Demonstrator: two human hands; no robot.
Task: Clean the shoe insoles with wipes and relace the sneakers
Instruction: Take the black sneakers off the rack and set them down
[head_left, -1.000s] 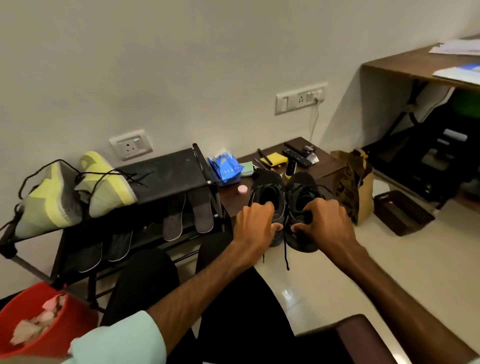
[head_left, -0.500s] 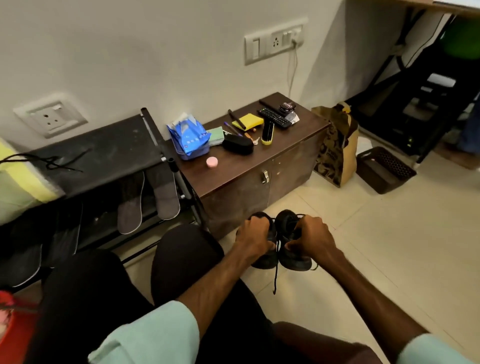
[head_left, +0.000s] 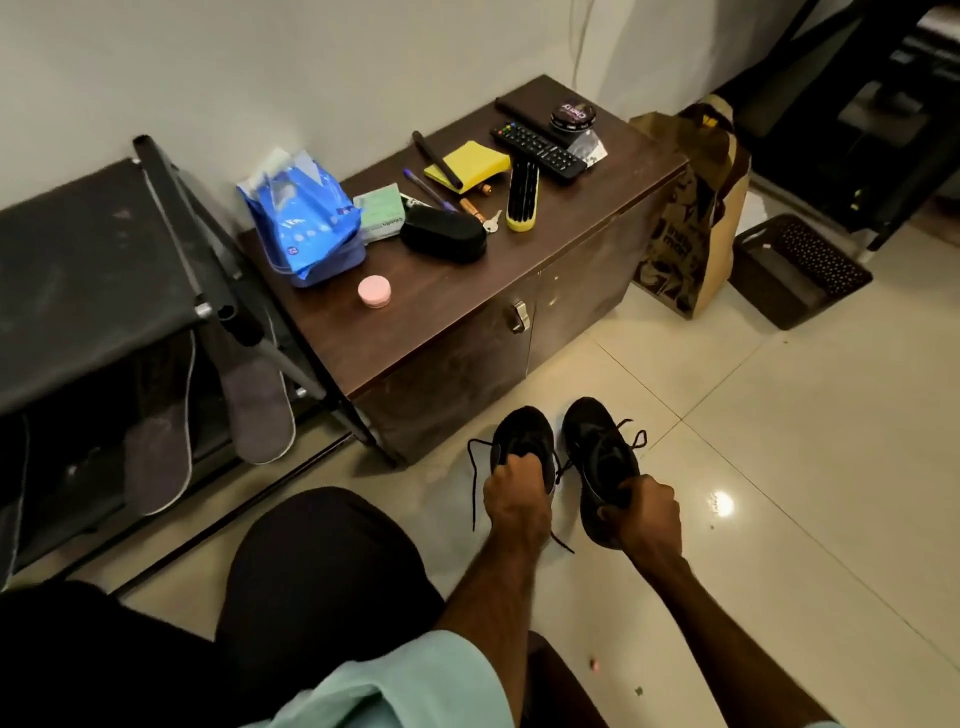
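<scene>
Two black sneakers are low over the tiled floor in front of a brown cabinet (head_left: 452, 343). My left hand (head_left: 517, 493) grips the heel of the left black sneaker (head_left: 524, 441). My right hand (head_left: 641, 514) grips the heel of the right black sneaker (head_left: 597, 457). Loose black laces (head_left: 474, 483) trail from both shoes. Two grey insoles (head_left: 257, 410) hang from the black shoe rack (head_left: 93, 280) at the left. A blue wipes pack (head_left: 301, 218) sits on the cabinet top.
The cabinet top also carries a pink tin (head_left: 374, 291), a black case (head_left: 444, 240), a yellow-backed brush (head_left: 522, 200), a remote (head_left: 537, 150), a yellow pad and pens. A paper bag (head_left: 691, 218) and a dark basket (head_left: 800, 270) stand to the right. My knee (head_left: 322, 561) is bottom centre.
Both hands have carried the two black sneakers down from in front of the cabinet top to near the floor, and the shoes have moved slightly apart. The view has tilted downward.
</scene>
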